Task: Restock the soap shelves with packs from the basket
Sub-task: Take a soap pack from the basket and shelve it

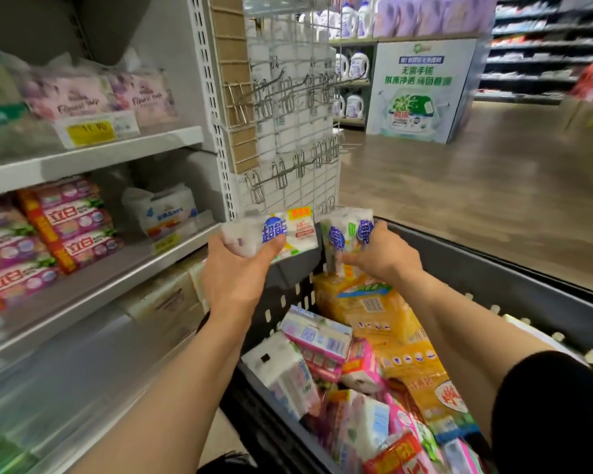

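White soap pack [281, 230] gripped in left hand [235, 268]; another pack [348, 234] in right hand [384, 258], above basket [493, 268]

One view only, from a camera worn on the person's head, looking forward and steeply down. It sits close above the dark plastic basket [493, 268], whose near end runs out of the bottom right corner. Both forearms reach away from the lens over the basket's left rim. Left of the basket, the soap shelves [93, 159] pass at a slant, near enough to blur. Beyond the basket's far rim stands a wire hook rack [288, 138], and farther off the wooden floor [476, 186] and a detergent display [421, 87]. The wide lens bends straight edges.
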